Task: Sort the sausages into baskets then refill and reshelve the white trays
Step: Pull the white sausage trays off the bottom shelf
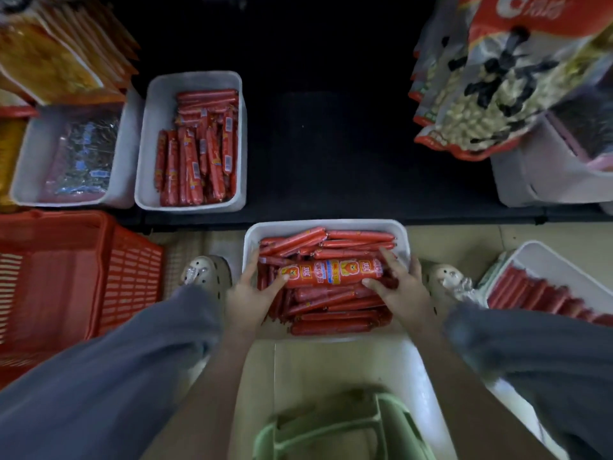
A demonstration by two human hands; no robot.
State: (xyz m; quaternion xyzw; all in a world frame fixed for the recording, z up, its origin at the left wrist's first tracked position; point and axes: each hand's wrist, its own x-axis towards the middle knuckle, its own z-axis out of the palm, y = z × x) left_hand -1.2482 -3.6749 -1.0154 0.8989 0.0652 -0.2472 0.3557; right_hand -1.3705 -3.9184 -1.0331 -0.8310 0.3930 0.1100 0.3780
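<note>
Pale floor tiles carry a white tray (331,224) by the dark shelf (331,154). In it, the left hand (247,295) and right hand (399,287) pinch the ends of one big sausage (331,273) atop the thin sausages (331,317). Its smooth skin may slip and knock some out.

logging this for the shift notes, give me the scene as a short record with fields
left hand: grips the left end of the large sausage
right hand: grips its right end
large sausage: lies crosswise on the thin sausages in the floor tray
floor tray: on the floor between the person's feet
shelf tray: on the dark shelf, partly filled with sausages
red basket: on the floor, left of the floor tray
right tray: on the floor, holds a row of sausages
</note>
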